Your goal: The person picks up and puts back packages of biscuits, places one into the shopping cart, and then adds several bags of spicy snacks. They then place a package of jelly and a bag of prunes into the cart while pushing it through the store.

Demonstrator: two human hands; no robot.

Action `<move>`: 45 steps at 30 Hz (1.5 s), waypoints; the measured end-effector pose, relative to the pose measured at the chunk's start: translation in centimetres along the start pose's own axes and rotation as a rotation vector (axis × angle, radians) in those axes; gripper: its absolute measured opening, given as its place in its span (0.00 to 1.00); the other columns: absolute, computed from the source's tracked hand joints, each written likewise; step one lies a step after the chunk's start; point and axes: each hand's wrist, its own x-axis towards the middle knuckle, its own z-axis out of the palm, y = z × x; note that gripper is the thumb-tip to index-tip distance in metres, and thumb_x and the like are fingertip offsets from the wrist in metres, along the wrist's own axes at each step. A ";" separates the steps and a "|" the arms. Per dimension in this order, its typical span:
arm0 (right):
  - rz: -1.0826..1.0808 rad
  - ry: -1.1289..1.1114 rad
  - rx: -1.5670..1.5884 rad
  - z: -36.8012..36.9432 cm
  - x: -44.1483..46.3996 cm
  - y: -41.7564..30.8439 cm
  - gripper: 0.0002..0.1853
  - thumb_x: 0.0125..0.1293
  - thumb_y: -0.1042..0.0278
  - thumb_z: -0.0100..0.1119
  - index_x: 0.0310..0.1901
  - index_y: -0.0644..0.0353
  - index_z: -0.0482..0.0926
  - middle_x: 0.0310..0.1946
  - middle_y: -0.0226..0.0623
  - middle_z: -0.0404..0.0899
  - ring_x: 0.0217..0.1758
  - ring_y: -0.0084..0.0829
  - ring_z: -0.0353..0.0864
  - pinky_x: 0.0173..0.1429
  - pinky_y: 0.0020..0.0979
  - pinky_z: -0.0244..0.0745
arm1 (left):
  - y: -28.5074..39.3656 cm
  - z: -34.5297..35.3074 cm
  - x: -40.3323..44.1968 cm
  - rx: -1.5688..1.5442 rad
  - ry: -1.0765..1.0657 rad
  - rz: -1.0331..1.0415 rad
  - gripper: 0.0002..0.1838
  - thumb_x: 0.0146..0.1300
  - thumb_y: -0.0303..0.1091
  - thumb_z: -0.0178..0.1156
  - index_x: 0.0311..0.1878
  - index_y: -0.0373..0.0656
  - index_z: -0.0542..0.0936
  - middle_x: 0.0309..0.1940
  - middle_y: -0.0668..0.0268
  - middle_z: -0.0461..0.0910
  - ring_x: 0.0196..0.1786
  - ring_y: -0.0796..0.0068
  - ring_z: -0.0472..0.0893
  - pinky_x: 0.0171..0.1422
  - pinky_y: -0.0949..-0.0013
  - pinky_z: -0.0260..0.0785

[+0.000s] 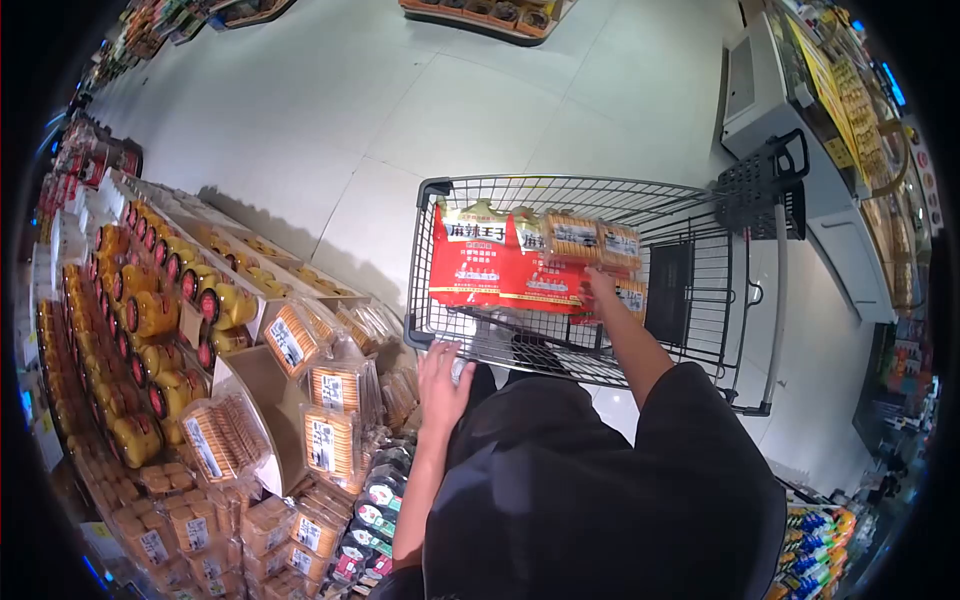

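Observation:
My right hand (600, 284) reaches into a wire shopping cart (570, 372), its fingers closed at the lower edge of a clear pack of biscuits (573, 240); the fingertips are partly hidden. Beside that pack lies another biscuit pack (620, 246), and a third biscuit pack (630, 293) shows right of my hand. Red bags with white lettering (466, 262) fill the cart's left end, partly under the biscuits. My left hand (443, 380) is at the cart's near left corner, fingers stretched out and holding nothing.
On the left, a stepped display holds jars with yellow contents (150, 313), packaged biscuits (330, 440) and brown packaged cakes (195, 525). Dark-lidded packs (375, 520) stand near my left forearm. A white counter (790, 130) runs along the right; another display (490, 15) stands ahead on the tiled floor.

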 end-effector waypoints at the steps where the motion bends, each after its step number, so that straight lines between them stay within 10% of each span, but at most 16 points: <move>1: 0.013 0.001 0.014 0.1 0.9 0.2 0.22 0.61 0.57 0.59 0.53 0.54 0.66 0.34 0.40 0.74 0.35 0.33 0.79 0.34 0.40 0.79 | 0.2 1.9 0.4 -0.013 -0.092 0.003 0.22 0.60 0.42 0.59 0.55 0.44 0.75 0.54 0.55 0.72 0.65 0.52 0.65 0.69 0.47 0.52; 6: 0.211 -0.028 0.501 2.6 2.7 0.2 0.27 0.60 0.51 0.61 0.53 0.58 0.64 0.53 0.47 0.64 0.60 0.41 0.67 0.57 0.49 0.73 | 1.0 5.9 -0.4 0.018 -0.460 0.023 0.22 0.60 0.46 0.60 0.57 0.52 0.76 0.62 0.56 0.67 0.69 0.47 0.58 0.71 0.49 0.51; 9: 0.247 -0.051 0.624 4.3 5.6 0.0 0.29 0.60 0.49 0.61 0.55 0.59 0.63 0.52 0.46 0.66 0.58 0.43 0.69 0.56 0.50 0.74 | 0.5 5.1 -0.6 -0.035 -0.465 -0.088 0.23 0.60 0.46 0.60 0.59 0.57 0.75 0.66 0.55 0.62 0.72 0.48 0.52 0.72 0.49 0.49; 17: 0.511 -0.138 0.845 3.7 17.6 3.3 0.23 0.50 0.48 0.70 0.36 0.56 0.74 0.23 0.32 0.70 0.22 0.30 0.71 0.34 0.27 0.79 | 2.2 4.5 -0.2 0.067 -0.466 -0.193 0.23 0.61 0.43 0.59 0.61 0.64 0.74 0.71 0.59 0.54 0.76 0.54 0.44 0.71 0.40 0.46; 22: 0.336 0.002 0.767 4.9 10.0 0.1 0.26 0.51 0.50 0.69 0.45 0.55 0.70 0.43 0.35 0.67 0.48 0.33 0.70 0.57 0.38 0.73 | 2.2 5.1 0.0 0.025 -0.466 -0.237 0.23 0.61 0.42 0.59 0.61 0.62 0.74 0.71 0.61 0.54 0.76 0.56 0.44 0.71 0.39 0.44; 35: -0.408 -0.411 0.244 4.9 -5.4 -4.9 0.22 0.52 0.66 0.61 0.51 0.56 0.70 0.35 0.27 0.74 0.35 0.22 0.74 0.38 0.25 0.70 | 1.6 7.0 0.4 0.016 -0.365 -0.256 0.20 0.64 0.45 0.56 0.59 0.57 0.74 0.66 0.61 0.62 0.75 0.57 0.47 0.73 0.44 0.44; 38: -0.389 -0.831 0.128 6.4 -11.6 -9.6 0.33 0.49 0.71 0.60 0.60 0.65 0.65 0.45 0.34 0.75 0.46 0.26 0.76 0.52 0.28 0.73 | -0.4 7.8 0.5 -0.712 -0.026 -0.417 0.22 0.64 0.36 0.57 0.61 0.42 0.70 0.55 0.60 0.73 0.57 0.63 0.74 0.59 0.68 0.66; 45: -0.296 -1.385 -0.630 17.0 -23.7 -11.7 0.30 0.51 0.73 0.65 0.58 0.67 0.70 0.45 0.34 0.77 0.48 0.23 0.75 0.53 0.25 0.70 | -4.4 0.9 -0.6 -1.450 0.109 -0.366 0.36 0.55 0.39 0.66 0.64 0.38 0.63 0.50 0.63 0.75 0.46 0.76 0.77 0.49 0.72 0.70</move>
